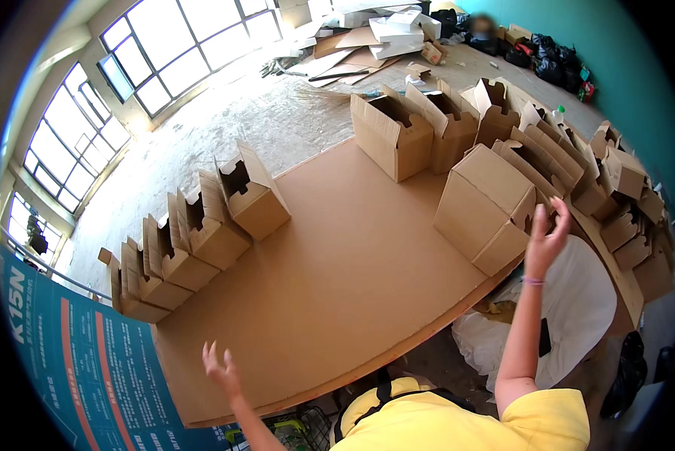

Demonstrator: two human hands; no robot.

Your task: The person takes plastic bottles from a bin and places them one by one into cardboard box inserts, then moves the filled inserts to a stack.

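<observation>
My left hand [222, 370] hovers above the near left part of the cardboard-covered table [330, 293], fingers spread and holding nothing. On the right, my right hand [546, 239] is raised beside the nearest cardboard box [482, 207], with its fingers apart. Whether the fingertips touch that box or the open-topped box [537, 169] behind it, I cannot tell. Along the table's left edge stands a row of several open boxes [202, 237]. More open boxes [394, 135] line the far right edge.
Further boxes [646, 225] are piled at the far right. A white sheet or bag [578, 301] lies below the table's right edge. Flattened cardboard and white foam [367, 45] are heaped on the floor at the back. A blue printed banner [82, 368] hangs at the left.
</observation>
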